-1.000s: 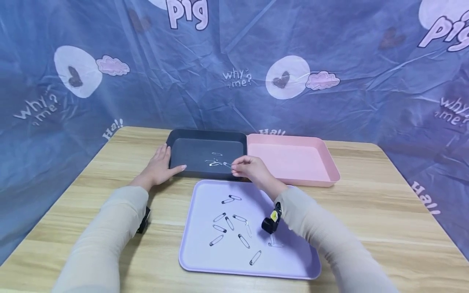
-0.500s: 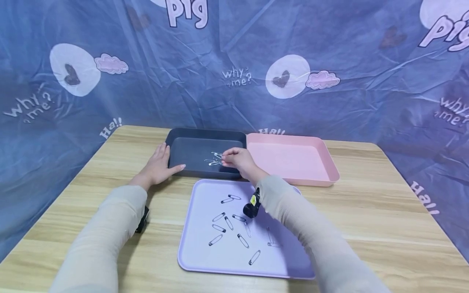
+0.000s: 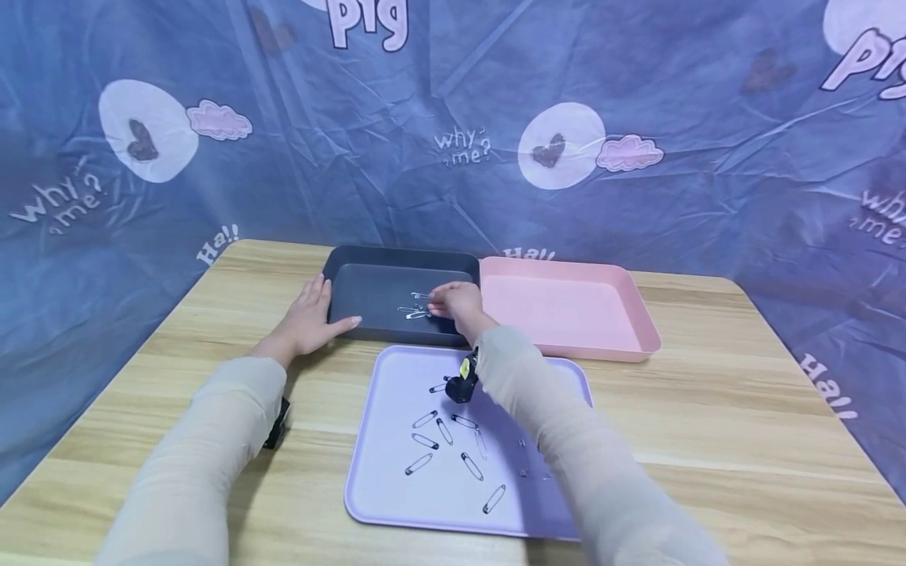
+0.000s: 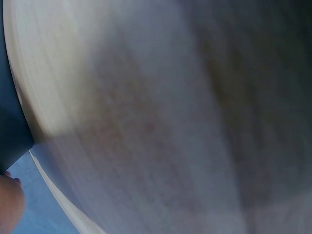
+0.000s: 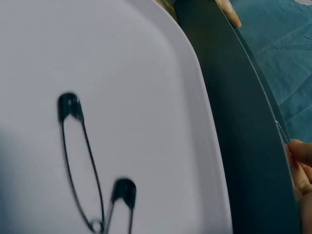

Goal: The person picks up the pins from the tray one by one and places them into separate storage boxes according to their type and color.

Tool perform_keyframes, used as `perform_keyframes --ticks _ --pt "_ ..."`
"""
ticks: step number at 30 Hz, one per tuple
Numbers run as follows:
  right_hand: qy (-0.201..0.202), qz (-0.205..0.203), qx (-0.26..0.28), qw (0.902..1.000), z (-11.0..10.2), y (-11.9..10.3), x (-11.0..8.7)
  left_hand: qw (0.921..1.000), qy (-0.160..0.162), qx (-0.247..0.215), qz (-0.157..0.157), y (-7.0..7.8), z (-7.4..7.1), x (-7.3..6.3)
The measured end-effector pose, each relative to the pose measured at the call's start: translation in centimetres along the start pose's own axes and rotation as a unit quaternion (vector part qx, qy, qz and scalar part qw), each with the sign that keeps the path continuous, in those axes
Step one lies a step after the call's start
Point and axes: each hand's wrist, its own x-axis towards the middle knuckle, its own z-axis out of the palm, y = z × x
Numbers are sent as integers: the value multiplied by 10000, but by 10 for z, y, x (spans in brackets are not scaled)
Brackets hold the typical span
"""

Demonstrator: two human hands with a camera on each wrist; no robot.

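My right hand [image 3: 456,303] is over the right part of the dark tray [image 3: 368,291]. Thumb and fingertips pinch a silver safety pin [image 5: 281,129], its end poking out in the right wrist view. Several silver safety pins [image 3: 416,314] lie in a loose cluster just left of those fingers. My left hand [image 3: 303,322] rests against the dark tray's left side, fingers straight along the wall and thumb over the front rim. In front stands a lilac tray [image 3: 385,464] with several black safety pins [image 3: 472,476] and a few silver ones scattered on it.
A pink tray [image 3: 573,306] stands right beside the dark one. Both sit at the back of the wooden table [image 3: 708,393], before a blue printed cloth [image 3: 354,157]. My right forearm covers part of the lilac tray's right side.
My right hand has moved left and farther into the dark tray with the safety pin, reaching the silver cluster. My left hand has stayed at the tray's left side.
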Motion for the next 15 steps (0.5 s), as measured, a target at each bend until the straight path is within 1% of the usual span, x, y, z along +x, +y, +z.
perform_keyframes --ticks 2,4,7,9,11,14,15 --pt "42 -51 113 9999 4 1 3 10000 -7 48 0 0 0 0" --pt "24 -166 330 9993 6 18 29 10000 8 62 8 1 0 0" --pt "-30 -290 703 9971 10 47 81 10000 47 38 21 1 0 0" --pt "86 -205 760 9969 14 69 118 10000 56 19 22 1 0 0" --pt "16 -242 799 9965 18 78 134 10000 63 17 20 1 0 0" --pt "-134 -182 821 9964 24 82 138 10000 82 15 14 0 2 1" --pt "-211 -235 840 9960 24 82 137 10000 85 9 7 0 2 1"
